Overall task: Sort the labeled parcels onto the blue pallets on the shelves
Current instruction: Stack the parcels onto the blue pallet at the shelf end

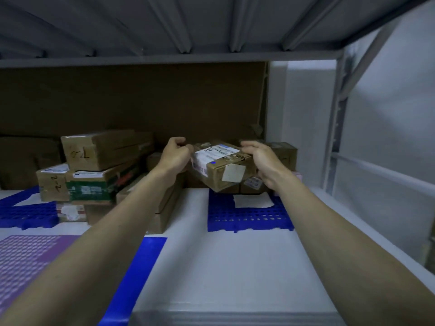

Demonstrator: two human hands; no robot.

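Two bare hands hold one brown cardboard parcel [221, 164] up in the air, tilted, above the far end of the right-hand blue perforated plastic pallet [249, 216], which serves as the landmark here. The left hand [175, 155] takes the parcel's left end with its fingers curled round the edge; the right hand [261, 160] lies over the right end, fingers bent over the top, so each grip is closed on the box.

The parcel is a small oblong carton with a white printed shipping label across its top, a blue dot on the near face and a plain pale sticker beside it.

Two blue pallets show on the white shelf [235, 267]: the landmark one and a second blue pallet [26, 214] well to its left. A white paper slip [253, 200] lies on the landmark pallet. To its left stands a stack of brown boxes [94, 170]; at least five can be counted, two with handwritten marks on their ends. Behind the landmark pallet, partly hidden by the right hand, sits another brown carton [283, 152]. Near and left of it lie a flat blue sheet [143, 274] and a purple mesh mat [28, 255].
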